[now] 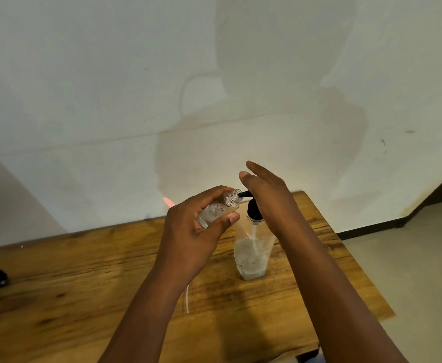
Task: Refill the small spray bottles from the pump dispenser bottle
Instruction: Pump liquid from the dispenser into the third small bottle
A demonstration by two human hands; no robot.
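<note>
Small spray bottle (pixel 218 209), uncapped, tilted, mouth set against black nozzle of pump dispenser bottle (pixel 252 254); bubbly clear liquid inside. Held above desk (pixel 83 271) in left hand (pixel 199 226), grip curled round its body. Right hand (pixel 264 195) flat on pump head, fingers straight. Dispenser upright near desk's far right corner, partly filled, cloudy. Open desk surface leftward; wall (pixel 110 100) close behind.

Head camera looks down, close over table (pixel 83 271).

Even indoor light from behind, person's soft shadow on the wall (pixel 280 74), wide-angle edge bowing, slight blur
</note>
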